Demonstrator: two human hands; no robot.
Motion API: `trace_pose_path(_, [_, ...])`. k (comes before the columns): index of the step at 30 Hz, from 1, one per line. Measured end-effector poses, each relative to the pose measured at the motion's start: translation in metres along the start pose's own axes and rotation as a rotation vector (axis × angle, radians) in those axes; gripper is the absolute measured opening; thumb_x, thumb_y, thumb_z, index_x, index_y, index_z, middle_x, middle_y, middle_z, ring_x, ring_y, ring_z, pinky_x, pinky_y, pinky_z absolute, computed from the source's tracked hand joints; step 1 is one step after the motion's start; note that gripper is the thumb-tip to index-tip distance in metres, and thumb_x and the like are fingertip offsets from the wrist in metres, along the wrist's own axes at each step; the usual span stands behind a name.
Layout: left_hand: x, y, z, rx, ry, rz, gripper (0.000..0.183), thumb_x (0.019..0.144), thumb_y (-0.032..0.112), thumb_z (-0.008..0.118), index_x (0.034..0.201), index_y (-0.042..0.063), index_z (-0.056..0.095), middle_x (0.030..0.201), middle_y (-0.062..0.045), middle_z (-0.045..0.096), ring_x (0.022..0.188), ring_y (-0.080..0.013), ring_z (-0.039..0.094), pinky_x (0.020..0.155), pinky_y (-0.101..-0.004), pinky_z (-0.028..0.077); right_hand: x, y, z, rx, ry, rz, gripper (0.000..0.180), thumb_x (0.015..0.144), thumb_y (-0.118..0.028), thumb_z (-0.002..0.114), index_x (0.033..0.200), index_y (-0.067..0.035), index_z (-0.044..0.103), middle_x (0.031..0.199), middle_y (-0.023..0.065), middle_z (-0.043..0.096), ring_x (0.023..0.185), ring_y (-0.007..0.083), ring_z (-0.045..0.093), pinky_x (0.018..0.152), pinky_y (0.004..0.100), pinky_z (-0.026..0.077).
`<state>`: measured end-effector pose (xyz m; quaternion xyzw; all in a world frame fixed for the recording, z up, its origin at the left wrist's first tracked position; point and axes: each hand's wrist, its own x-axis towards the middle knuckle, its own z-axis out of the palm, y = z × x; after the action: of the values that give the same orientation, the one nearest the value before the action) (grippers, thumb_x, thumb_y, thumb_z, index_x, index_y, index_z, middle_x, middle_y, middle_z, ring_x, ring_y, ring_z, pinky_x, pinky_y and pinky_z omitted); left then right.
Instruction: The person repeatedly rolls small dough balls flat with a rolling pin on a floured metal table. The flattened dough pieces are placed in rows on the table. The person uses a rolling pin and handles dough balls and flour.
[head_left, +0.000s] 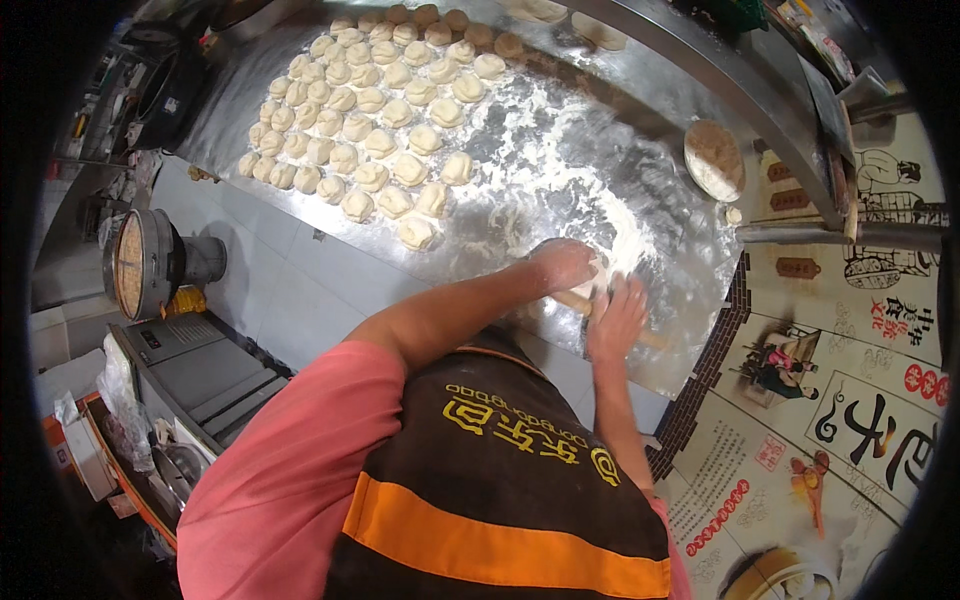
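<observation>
My left hand (568, 264) is at the near edge of the floured metal worktop (517, 217), fingers curled down on a thin piece of dough (600, 276). Much of that dough is hidden by my hands. Just right of it, my right hand (618, 313) lies across a wooden rolling pin (574, 301), fingers stretched forward. The pin's far end looks blurred. Many pale dough pieces (397, 112) stand in rows on the worktop to the upper left. Loose white flour (622, 225) is spread beyond my hands.
A round container of flour (714, 161) stands at the back right, a small dough lump (733, 216) beside it. Above runs a metal shelf edge (720, 75). A printed wall panel (795, 360) borders the right. On the left are a round steamer (139, 262) and a grey appliance (199, 375).
</observation>
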<state>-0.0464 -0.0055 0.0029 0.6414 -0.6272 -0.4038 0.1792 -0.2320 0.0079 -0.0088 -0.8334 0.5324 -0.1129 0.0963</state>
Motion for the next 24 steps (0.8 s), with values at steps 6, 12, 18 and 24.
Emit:
trace_pose_path(6, [0.010, -0.022, 0.022, -0.275, 0.185, -0.126, 0.038, 0.079, 0.020, 0.054, 0.112, 0.001, 0.064, 0.103, -0.024, 0.066, 0.096, -0.0397, 0.063, 0.087, -0.0446, 0.049, -0.054, -0.004, -0.007, -0.111, -0.046, -0.005, 0.054, 0.090, -0.033, 0.056, 0.136, -0.007, 0.046, 0.141, 0.0213, 0.040, 0.131, 0.0442, 0.034, 0.105, 0.0597, 0.025])
trace_pose_path(12, [-0.005, 0.027, -0.017, -0.108, -0.055, -0.033, 0.038, 0.078, 0.021, 0.059, 0.113, 0.008, 0.065, 0.102, -0.020, 0.067, 0.098, -0.0365, 0.063, 0.087, -0.0453, 0.049, 0.031, 0.008, -0.008, 0.055, -0.021, 0.226, 0.052, 0.090, -0.033, 0.057, 0.137, -0.013, 0.048, 0.142, 0.0186, 0.042, 0.136, 0.0403, 0.031, 0.109, 0.0565, 0.025])
trace_pose_path(18, [-0.003, -0.008, 0.002, -0.071, -0.053, 0.030, 0.046, 0.078, 0.026, 0.070, 0.118, 0.007, 0.061, 0.103, -0.020, 0.067, 0.096, -0.0352, 0.063, 0.085, -0.0419, 0.050, -0.030, 0.016, -0.015, 0.051, -0.201, 0.148, 0.046, 0.081, -0.026, 0.067, 0.122, -0.008, 0.058, 0.131, 0.0142, 0.049, 0.125, 0.0375, 0.041, 0.106, 0.0554, 0.029])
trace_pose_path(24, [0.047, 0.010, -0.069, -0.430, 0.058, -0.337, 0.045, 0.082, 0.013, 0.069, 0.124, 0.003, 0.057, 0.116, -0.015, 0.065, 0.095, -0.0247, 0.066, 0.082, -0.0366, 0.056, -0.042, 0.040, 0.003, 0.063, 0.168, 0.133, 0.041, 0.081, -0.024, 0.063, 0.117, -0.005, 0.058, 0.123, 0.0137, 0.053, 0.118, 0.0377, 0.045, 0.103, 0.0556, 0.031])
